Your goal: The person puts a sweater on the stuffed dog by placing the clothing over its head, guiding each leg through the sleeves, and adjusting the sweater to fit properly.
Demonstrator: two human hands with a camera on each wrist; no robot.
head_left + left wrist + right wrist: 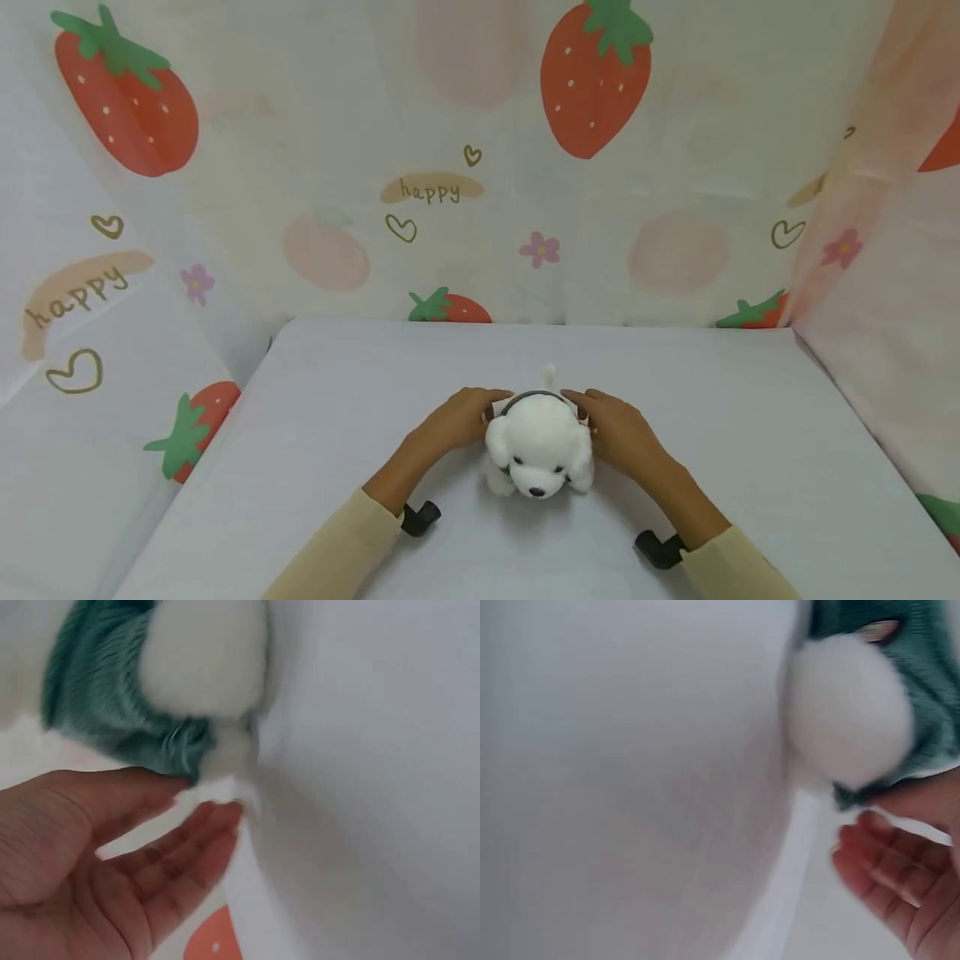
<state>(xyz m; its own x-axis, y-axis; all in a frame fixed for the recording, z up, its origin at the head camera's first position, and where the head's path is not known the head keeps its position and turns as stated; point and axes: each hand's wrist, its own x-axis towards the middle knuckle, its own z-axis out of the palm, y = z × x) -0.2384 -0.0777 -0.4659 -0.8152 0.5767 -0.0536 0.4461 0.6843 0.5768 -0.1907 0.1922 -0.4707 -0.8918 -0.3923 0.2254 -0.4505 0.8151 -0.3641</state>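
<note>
A white plush dog with floppy ears and a black nose stands on the table, facing me. It wears a teal ribbed sweater, whose dark edge arcs behind its head in the head view. At the dog's left side in the picture, my left hand pinches the sweater's edge by the thumb, other fingers loosely bent below. Opposite, my right hand pinches a pulled-out corner of the sweater, its remaining fingers apart from the toy. Both index fingers point inward behind the head. The fabric partly hides the pinching fingertips.
The white tabletop surrounds the toy. Cloth walls printed with strawberries, hearts and flowers rise at the back and sides. A black wrist mount sits on the left wrist, and another black mount on the right.
</note>
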